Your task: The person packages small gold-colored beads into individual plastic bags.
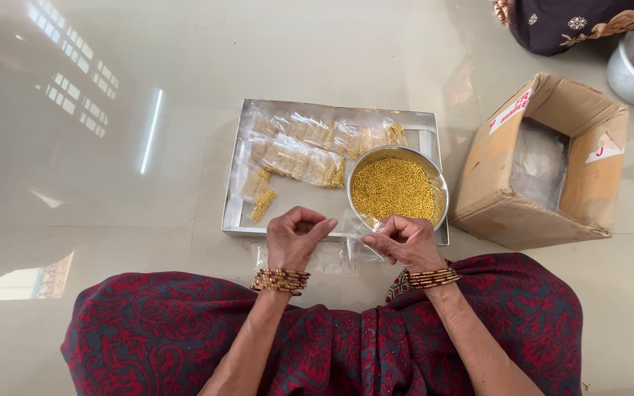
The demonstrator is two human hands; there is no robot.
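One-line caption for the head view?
Both hands, left and right, pinch a clear plastic pouch beside a steel bowl of golden beads.

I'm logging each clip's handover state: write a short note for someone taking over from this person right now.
Left hand: fingers pinched on the edge of a small clear plastic pouch, held above the floor in front of the lap.
Right hand: pinching the same pouch from the other side.
Steel bowl of small golden beads sits at the right end of the metal tray.
Done: a pile of filled bead packets lies in the tray.
Left: the bowl is well filled with loose beads; whether the held pouch has any in it cannot be told.
Open cardboard box stands on the right.
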